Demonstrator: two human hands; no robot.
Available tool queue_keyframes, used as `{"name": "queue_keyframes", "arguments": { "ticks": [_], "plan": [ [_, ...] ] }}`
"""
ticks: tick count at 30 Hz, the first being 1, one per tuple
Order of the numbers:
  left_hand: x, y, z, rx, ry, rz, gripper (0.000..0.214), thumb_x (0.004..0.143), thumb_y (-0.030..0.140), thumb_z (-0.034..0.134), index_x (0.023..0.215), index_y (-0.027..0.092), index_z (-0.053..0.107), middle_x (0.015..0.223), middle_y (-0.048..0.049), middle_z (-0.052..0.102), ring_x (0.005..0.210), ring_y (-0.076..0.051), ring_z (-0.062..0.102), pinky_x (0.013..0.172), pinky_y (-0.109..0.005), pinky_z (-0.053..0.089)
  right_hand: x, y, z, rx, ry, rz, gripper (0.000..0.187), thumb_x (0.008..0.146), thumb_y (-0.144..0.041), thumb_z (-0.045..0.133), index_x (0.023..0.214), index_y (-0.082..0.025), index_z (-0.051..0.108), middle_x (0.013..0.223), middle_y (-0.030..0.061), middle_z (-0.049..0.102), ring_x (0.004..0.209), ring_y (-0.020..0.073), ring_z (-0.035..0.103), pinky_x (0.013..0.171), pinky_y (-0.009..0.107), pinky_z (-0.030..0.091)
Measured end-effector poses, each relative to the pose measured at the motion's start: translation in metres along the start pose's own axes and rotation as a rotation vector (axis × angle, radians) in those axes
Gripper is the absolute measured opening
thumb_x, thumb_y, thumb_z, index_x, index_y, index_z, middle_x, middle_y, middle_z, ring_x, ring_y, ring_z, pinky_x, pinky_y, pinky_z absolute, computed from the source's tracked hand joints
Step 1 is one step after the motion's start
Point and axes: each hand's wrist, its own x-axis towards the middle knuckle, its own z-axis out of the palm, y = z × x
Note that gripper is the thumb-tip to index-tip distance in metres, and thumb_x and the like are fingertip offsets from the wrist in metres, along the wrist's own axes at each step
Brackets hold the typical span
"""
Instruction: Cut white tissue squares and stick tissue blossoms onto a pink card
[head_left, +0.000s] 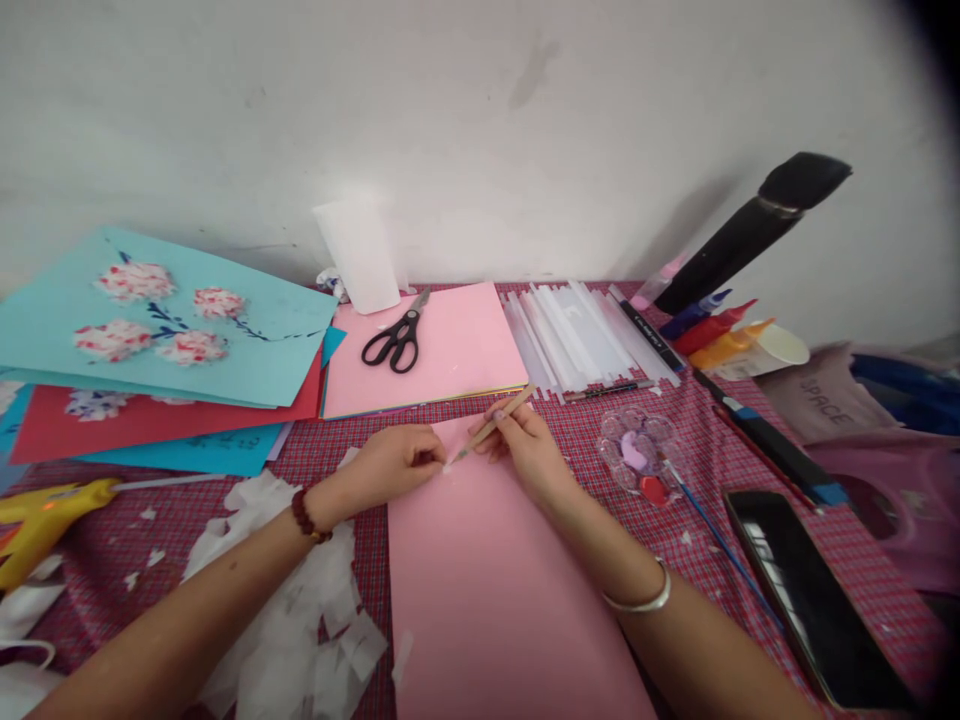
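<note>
A pink sheet of paper (480,560) lies in front of me on the checked cloth. My right hand (517,440) grips a pencil-like wooden stick (495,420), its pale greenish tip pointing down and left at the sheet. Close to that tip, my left hand (405,460) rests at the sheet's upper left with thumb and fingers pinched together. A small white scrap (448,468) shows at the fingertips; whether they hold it is hard to see. Cut white tissue pieces (322,620) are heaped under my left forearm.
Black scissors (397,340) lie on a pink paper stack (457,345). Glue sticks (577,335) sit right of it. Flower cards (277,290) and a yellow glue gun (52,515) are left; a paint palette (637,460), thin brush (712,530) and phone (810,590) are right.
</note>
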Motion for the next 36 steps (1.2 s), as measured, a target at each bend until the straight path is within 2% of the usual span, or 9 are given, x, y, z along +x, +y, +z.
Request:
{"name": "queue_keyframes", "arguments": {
  "ticks": [3,6,9,13,17,23,25,28,36],
  "plan": [
    [0.0,-0.001,-0.002,-0.085,-0.022,0.005,0.014,0.077,0.018,0.051,0.076,0.018,0.065,0.077,-0.0005,0.066,0.071,-0.012,0.057,0.066,-0.022,0.042,0.0,0.001,0.0,-0.042,-0.039,-0.005,0.02,0.082,-0.039,0.053,0.082,-0.02,0.05,0.075,0.0021,0.07,0.049,0.0116,0.061,0.042,0.021,0.042],
    [-0.005,-0.004,-0.016,-0.255,-0.009,-0.058,0.017,0.078,0.021,0.05,0.087,0.018,0.065,0.079,-0.0009,0.066,0.071,-0.012,0.057,0.063,-0.021,0.043,0.001,0.003,0.0,-0.071,-0.057,-0.003,0.02,0.082,-0.04,0.053,0.083,-0.02,0.05,0.077,0.0027,0.07,0.053,0.0124,0.063,0.043,0.021,0.042],
    [-0.02,-0.012,-0.04,-0.344,0.119,-0.239,0.021,0.079,0.028,0.051,0.093,0.017,0.062,0.068,0.0015,0.06,0.056,-0.01,0.051,0.049,-0.019,0.037,0.001,0.005,-0.001,-0.058,-0.055,0.017,0.022,0.081,-0.041,0.054,0.083,-0.02,0.05,0.076,0.0027,0.07,0.055,0.0127,0.063,0.043,0.02,0.042],
    [-0.049,-0.028,-0.057,-0.284,0.236,-0.395,0.015,0.075,0.029,0.052,0.076,0.016,0.058,0.055,0.0045,0.05,0.047,-0.009,0.043,0.044,-0.019,0.031,0.0,0.003,-0.003,0.003,-0.037,0.02,0.024,0.079,-0.041,0.058,0.083,-0.019,0.052,0.075,0.0024,0.07,0.053,0.0118,0.062,0.044,0.02,0.043],
    [-0.068,-0.042,-0.047,-0.121,0.263,-0.431,0.013,0.072,0.027,0.051,0.076,0.017,0.058,0.063,0.0017,0.057,0.055,-0.012,0.05,0.05,-0.022,0.035,-0.001,0.0,-0.006,0.093,-0.021,0.034,0.023,0.076,-0.04,0.06,0.082,-0.019,0.053,0.077,0.0029,0.071,0.053,0.0115,0.063,0.044,0.02,0.045],
    [-0.066,-0.054,-0.028,0.084,0.315,-0.454,0.014,0.068,0.021,0.052,0.081,0.019,0.052,0.065,0.0031,0.055,0.059,-0.013,0.051,0.053,-0.023,0.035,0.0,0.0,-0.007,0.134,-0.019,0.037,0.024,0.074,-0.04,0.061,0.082,-0.019,0.052,0.075,0.0023,0.072,0.052,0.0112,0.063,0.043,0.019,0.046],
    [-0.064,-0.058,-0.027,0.122,0.278,-0.428,0.005,0.068,0.022,0.051,0.072,0.019,0.051,0.064,0.0029,0.052,0.058,-0.013,0.049,0.053,-0.024,0.033,0.001,0.001,-0.006,0.126,-0.031,0.026,0.025,0.073,-0.04,0.061,0.082,-0.019,0.052,0.074,0.0015,0.071,0.052,0.0113,0.063,0.042,0.019,0.046],
    [-0.062,-0.062,-0.026,0.179,0.244,-0.408,0.014,0.07,0.028,0.051,0.06,0.019,0.048,0.063,0.0019,0.05,0.057,-0.013,0.047,0.053,-0.024,0.033,0.004,0.003,-0.006,0.09,-0.047,0.023,0.023,0.073,-0.038,0.061,0.08,-0.019,0.052,0.071,0.0007,0.069,0.051,0.0111,0.063,0.041,0.018,0.046],
    [-0.063,-0.057,-0.029,0.179,0.272,-0.442,0.009,0.065,0.023,0.05,0.057,0.018,0.046,0.06,0.0029,0.048,0.056,-0.012,0.046,0.053,-0.024,0.032,0.006,0.0,-0.009,0.16,0.092,0.052,0.017,0.075,-0.035,0.057,0.08,-0.019,0.051,0.067,-0.0004,0.067,0.046,0.0113,0.059,0.034,0.019,0.046]
  ]
}}
